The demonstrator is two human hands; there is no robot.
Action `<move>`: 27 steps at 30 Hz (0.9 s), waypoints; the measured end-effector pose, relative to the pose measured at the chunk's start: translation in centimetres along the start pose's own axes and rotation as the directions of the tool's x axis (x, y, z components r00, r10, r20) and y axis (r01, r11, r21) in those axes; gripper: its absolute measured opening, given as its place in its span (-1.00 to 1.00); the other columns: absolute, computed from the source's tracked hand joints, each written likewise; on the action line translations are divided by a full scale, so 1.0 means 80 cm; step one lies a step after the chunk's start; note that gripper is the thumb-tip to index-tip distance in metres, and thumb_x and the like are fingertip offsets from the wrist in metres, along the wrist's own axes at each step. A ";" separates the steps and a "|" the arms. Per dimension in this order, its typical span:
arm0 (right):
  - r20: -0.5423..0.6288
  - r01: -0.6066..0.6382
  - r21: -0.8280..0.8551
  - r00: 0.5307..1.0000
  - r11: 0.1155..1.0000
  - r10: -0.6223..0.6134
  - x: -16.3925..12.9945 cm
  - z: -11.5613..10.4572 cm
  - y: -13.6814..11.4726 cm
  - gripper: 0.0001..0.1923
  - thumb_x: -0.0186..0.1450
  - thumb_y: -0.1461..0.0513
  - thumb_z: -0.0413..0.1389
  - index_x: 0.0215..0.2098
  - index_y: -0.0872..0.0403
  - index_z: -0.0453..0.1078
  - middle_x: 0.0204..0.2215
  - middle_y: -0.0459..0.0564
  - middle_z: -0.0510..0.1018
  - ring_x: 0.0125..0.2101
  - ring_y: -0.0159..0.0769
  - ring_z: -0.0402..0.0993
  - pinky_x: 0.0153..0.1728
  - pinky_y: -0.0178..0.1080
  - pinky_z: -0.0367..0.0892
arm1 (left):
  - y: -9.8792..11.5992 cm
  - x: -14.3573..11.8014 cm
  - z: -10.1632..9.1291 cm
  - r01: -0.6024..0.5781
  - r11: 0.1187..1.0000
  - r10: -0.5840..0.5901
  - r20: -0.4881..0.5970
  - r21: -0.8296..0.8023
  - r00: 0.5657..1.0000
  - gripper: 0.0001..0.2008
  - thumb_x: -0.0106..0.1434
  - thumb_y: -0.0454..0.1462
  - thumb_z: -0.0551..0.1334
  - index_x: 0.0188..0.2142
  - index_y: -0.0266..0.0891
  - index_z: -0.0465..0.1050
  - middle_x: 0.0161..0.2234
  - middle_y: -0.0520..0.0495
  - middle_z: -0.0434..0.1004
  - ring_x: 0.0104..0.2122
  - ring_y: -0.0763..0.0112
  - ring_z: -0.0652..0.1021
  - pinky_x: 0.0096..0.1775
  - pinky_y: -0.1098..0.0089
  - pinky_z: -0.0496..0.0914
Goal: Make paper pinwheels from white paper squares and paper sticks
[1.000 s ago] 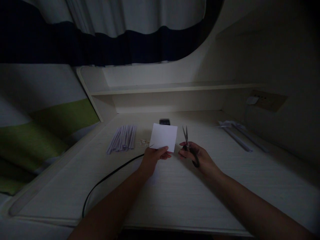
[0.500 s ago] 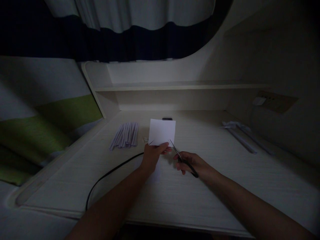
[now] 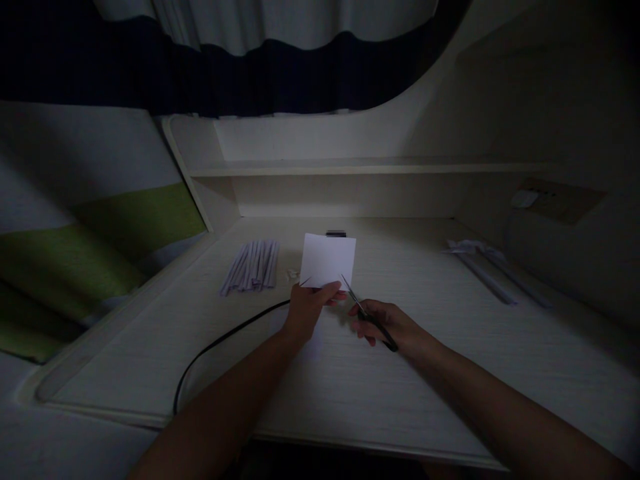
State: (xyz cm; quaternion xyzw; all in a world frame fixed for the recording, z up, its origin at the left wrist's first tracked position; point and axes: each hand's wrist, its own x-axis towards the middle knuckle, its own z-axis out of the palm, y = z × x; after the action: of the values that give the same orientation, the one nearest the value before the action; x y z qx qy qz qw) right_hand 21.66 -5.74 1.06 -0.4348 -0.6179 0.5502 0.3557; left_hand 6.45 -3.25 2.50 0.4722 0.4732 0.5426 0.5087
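Right hand (image 3: 387,325): grip closed on dark-handled metal scissors (image 3: 367,315), blade tips at the lower edge of a white rectangular paper sheet (image 3: 329,260). Left hand (image 3: 307,308): grip pinches that sheet above the pale wooden table (image 3: 450,373). Beyond: bundle of pale paper strips (image 3: 251,265).

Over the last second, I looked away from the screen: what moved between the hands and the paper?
The right hand swung the scissors from pointing up, apart from the paper, leftward until the blade tips met its lower right edge. The left hand kept pinching the paper's bottom edge. The strips and cable stayed put.
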 end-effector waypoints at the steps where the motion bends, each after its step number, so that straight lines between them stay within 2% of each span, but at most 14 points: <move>1: 0.002 -0.004 -0.005 1.000 1.000 0.004 0.000 0.000 -0.001 -0.70 -0.05 0.11 0.17 -0.43 0.13 0.29 -0.68 -0.19 0.31 -0.72 -0.53 0.16 -0.70 -0.38 0.09 | 0.001 0.000 0.000 -0.004 1.000 0.004 0.002 0.005 1.000 -0.77 -0.09 -0.24 0.26 -0.45 -0.40 0.47 -0.55 -0.15 0.53 -0.52 0.33 0.53 -0.48 0.42 0.39; 11: -0.033 -0.008 -0.012 0.999 1.000 0.008 -0.002 0.002 0.000 -0.72 -0.04 0.11 0.16 -0.43 0.12 0.30 -0.71 -0.22 0.26 -0.75 -0.55 0.11 -0.73 -0.39 0.04 | 0.000 0.000 0.001 0.006 1.000 -0.006 0.005 0.005 1.000 -0.78 -0.09 -0.24 0.26 -0.48 -0.40 0.47 -0.55 -0.17 0.53 -0.53 0.32 0.53 -0.49 0.42 0.38; 19: -0.070 -0.007 -0.024 0.998 1.000 0.005 -0.003 0.003 0.004 -0.73 -0.02 0.07 0.15 -0.49 0.10 0.27 -0.80 -0.28 0.19 -0.80 -0.56 0.06 -0.79 -0.42 0.00 | 0.002 0.000 0.000 0.015 1.000 -0.015 0.013 -0.022 1.000 -0.77 -0.09 -0.22 0.27 -0.49 -0.41 0.46 -0.53 -0.19 0.53 -0.53 0.33 0.53 -0.49 0.43 0.38; 27: -0.102 0.018 -0.042 0.995 0.999 -0.022 0.002 0.000 0.013 -0.72 -0.03 0.10 0.18 -0.44 0.10 0.30 -0.75 -0.25 0.23 -0.77 -0.56 0.08 -0.77 -0.42 0.04 | 0.002 -0.004 0.001 -0.020 1.000 0.021 0.064 -0.021 0.998 -0.76 -0.08 -0.23 0.26 -0.43 -0.39 0.45 -0.52 -0.15 0.54 -0.55 0.35 0.52 -0.51 0.44 0.37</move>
State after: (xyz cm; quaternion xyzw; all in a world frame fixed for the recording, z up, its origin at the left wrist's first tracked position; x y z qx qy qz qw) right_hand 21.76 -5.60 0.01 -0.4633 -0.6145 0.5107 0.3833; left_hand 6.55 -3.60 2.67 0.4889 0.4462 0.5373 0.5227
